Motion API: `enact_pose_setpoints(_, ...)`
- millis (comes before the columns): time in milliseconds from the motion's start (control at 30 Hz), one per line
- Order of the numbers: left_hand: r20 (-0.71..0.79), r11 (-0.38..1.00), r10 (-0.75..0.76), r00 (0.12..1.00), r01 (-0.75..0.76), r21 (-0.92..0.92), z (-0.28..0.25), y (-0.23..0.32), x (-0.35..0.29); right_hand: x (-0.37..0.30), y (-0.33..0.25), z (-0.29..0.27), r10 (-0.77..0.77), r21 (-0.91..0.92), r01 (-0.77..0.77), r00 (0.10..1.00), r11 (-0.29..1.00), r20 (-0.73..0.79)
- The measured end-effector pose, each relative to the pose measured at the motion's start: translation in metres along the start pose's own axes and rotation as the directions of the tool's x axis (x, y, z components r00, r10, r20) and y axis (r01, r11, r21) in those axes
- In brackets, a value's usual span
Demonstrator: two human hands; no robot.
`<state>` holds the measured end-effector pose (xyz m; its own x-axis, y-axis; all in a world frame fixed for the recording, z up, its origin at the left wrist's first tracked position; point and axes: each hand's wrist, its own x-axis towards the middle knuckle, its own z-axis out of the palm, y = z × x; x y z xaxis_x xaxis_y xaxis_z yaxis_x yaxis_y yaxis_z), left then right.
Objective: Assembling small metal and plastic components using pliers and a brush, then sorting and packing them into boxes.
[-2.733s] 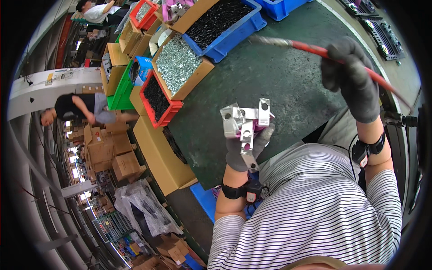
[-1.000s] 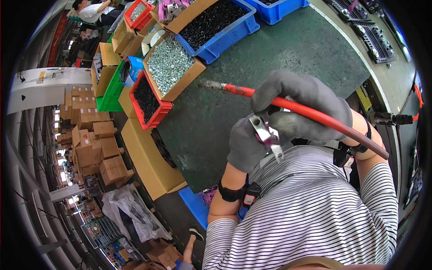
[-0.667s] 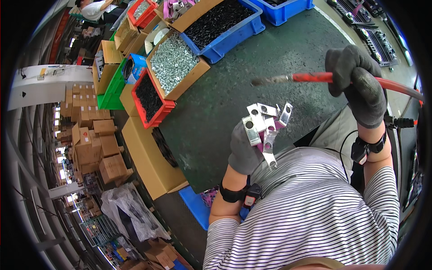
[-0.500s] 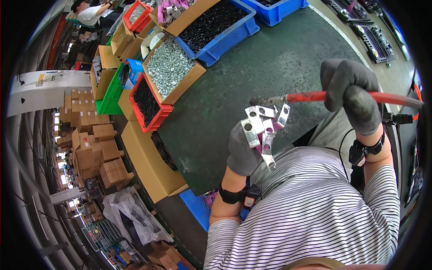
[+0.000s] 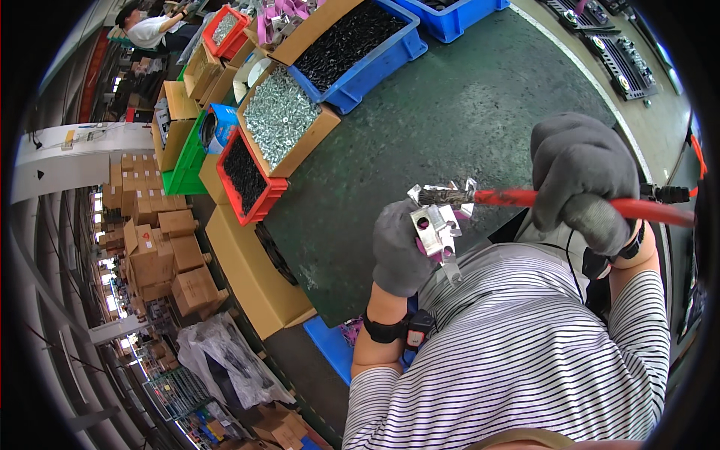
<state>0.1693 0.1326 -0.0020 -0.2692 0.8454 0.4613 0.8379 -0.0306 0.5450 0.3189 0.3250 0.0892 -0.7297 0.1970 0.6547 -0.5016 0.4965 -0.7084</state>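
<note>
The gloved left hand is closed around a bunch of flat metal brackets, which fan out above and to the right of its fingers. The gloved right hand is clenched round a red cable; the cable's bare dark end sticks out left of that fist and lies against the top of the brackets. Beyond the hands lies the green table, and farther off a cardboard box of silver screws and a blue bin of black screws.

Brown cardboard cartons stand stacked on the floor at left, one bearing a small red label.
</note>
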Motion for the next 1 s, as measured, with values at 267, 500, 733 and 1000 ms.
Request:
enact_pose_setpoints(267,0.040,0.998,0.042,0.998,-0.044,0.040,0.007,-0.001,0.003,-0.002,-0.008,-0.010,0.027,-0.017,-0.028,0.997,0.999,-0.071)
enact_pose_setpoints(500,0.023,0.990,-0.109,0.994,0.111,-0.093,0.006,0.004,-0.004,-0.008,0.006,-0.010,-0.073,-0.142,0.079,0.996,0.987,0.051)
enact_pose_setpoints(733,0.075,0.983,-0.064,0.995,0.075,-0.166,0.012,0.005,0.012,-0.002,-0.004,-0.020,-0.201,-0.158,0.209,0.978,0.965,0.060)
enact_pose_setpoints(1000,0.283,0.157,-0.660,0.696,0.497,-0.854,0.009,-0.003,-0.009,-0.013,0.004,-0.028,0.155,0.128,-0.123,0.947,0.984,-0.281)
